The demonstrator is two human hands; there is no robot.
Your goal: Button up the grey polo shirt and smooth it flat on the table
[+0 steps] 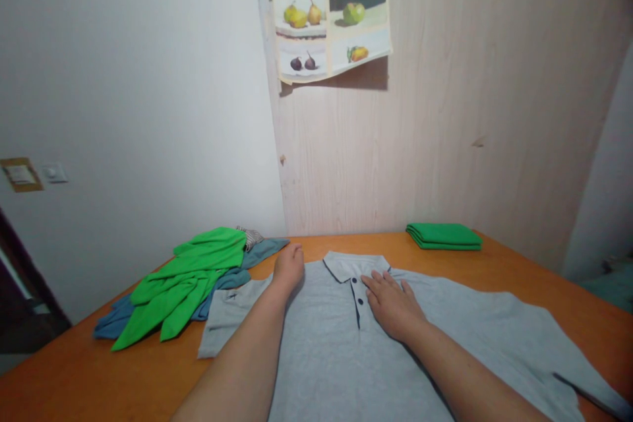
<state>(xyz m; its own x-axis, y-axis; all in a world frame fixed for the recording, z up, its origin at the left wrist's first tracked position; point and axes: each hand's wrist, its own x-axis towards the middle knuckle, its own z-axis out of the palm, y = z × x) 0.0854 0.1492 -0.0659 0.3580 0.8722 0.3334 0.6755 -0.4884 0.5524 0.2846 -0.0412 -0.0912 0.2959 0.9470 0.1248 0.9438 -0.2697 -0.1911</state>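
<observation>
A light grey polo shirt (321, 343) lies spread front side up, its collar (341, 266) toward the wall and dark buttons on the placket. At the shoulder on the left, my left hand (289, 267) is closed on the shirt's edge, its fingertips mostly hidden. My right hand (394, 303) rests flat on the chest beside the placket, fingers stretched out just under the collar. One sleeve (230, 310) reaches out past my left forearm; the fabric on the right runs toward the table's right edge.
Rumpled bright green cloth (192, 283) lies over blue garments (111, 320) on the left, with a striped piece (251, 237) behind. A folded green cloth (444, 236) sits at the back right of the orange table (109, 382). Fruit pictures (328, 33) hang on the wall.
</observation>
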